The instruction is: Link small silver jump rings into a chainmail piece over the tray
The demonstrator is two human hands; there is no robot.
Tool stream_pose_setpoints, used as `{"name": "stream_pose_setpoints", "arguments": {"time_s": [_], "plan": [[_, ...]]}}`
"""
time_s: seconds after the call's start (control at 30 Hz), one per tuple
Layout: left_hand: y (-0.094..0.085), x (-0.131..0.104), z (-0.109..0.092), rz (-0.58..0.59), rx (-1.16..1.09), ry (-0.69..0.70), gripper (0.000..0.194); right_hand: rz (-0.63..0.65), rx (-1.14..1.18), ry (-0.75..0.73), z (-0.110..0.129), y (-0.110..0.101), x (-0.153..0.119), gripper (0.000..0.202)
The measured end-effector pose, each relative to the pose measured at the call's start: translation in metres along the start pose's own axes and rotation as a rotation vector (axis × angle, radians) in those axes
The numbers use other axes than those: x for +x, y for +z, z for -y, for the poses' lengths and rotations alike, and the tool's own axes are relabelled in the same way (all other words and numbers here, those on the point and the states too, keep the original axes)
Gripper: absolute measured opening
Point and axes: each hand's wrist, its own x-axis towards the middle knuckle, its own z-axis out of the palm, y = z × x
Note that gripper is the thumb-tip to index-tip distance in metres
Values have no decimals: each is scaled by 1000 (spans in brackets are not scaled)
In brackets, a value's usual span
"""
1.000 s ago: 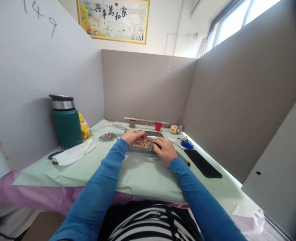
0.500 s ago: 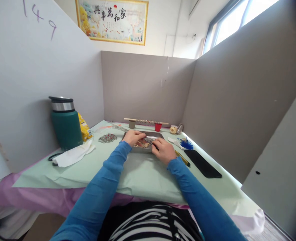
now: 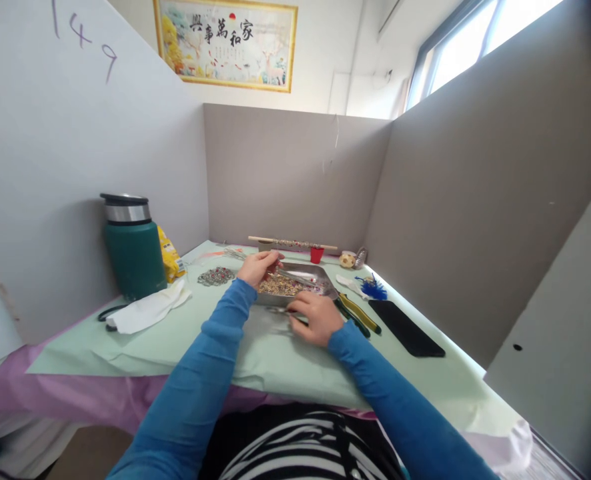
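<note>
My left hand (image 3: 259, 269) is closed in a pinch at the left rim of a shallow metal tray (image 3: 299, 300). What lies between its fingertips is too small to make out. The tray holds many tiny gold-brown beads (image 3: 278, 285). Several thin metal wires (image 3: 298, 276) stretch across it, right beside my left fingers. In front of the tray, low over the table, my right hand (image 3: 318, 318) is closed around slim pliers (image 3: 277, 309). Their metal nose points left, and my fingers cover most of the handles. Yellow-and-green-handled pliers (image 3: 359, 315) lie right of the tray.
A green bottle (image 3: 134, 257) and a white cloth (image 3: 150, 310) stand at left, near a heap of beaded chain (image 3: 216, 276). Behind the tray are a red cup (image 3: 316, 255) and a wooden stick (image 3: 260, 239). A black phone-like slab (image 3: 406, 328) lies right. Partitions enclose the table.
My right hand has drawn back toward me with the pliers, out from over the tray. My left hand has shifted slightly left and up. More beads and the yellow-and-green-handled pliers now show.
</note>
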Motion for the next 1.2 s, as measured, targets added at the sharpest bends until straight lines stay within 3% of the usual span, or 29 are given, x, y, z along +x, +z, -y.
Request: {"name": "stream_pose_setpoints", "arguments": {"time_s": [0.1,0.17,0.23,0.33,0.47,0.7,0.9,1.03,1.2], "plan": [[5,-4,-1,59,-78,-41,29,78,30,-108,7,4,1,24],[11,-8,-2,99,-123,-64,28,33,102,-100,5,3,3,24],[16,-11,-3,143,-144,-83,26,-124,191,49,-1,1,8,23],[25,-14,0,220,-140,-69,24,-431,298,429,-13,3,18,24],[34,-15,8,231,-120,-36,21,-552,486,644,-22,12,32,26],[39,-12,16,104,-151,16,20,-557,688,636,-20,22,39,26],[43,-12,17,122,-332,-78,16,-663,649,625,-20,29,45,21],[41,-13,14,167,-427,-199,11,-712,783,656,-19,32,47,20],[37,-12,13,110,-377,-155,9,-721,875,673,-22,31,46,23]]}}
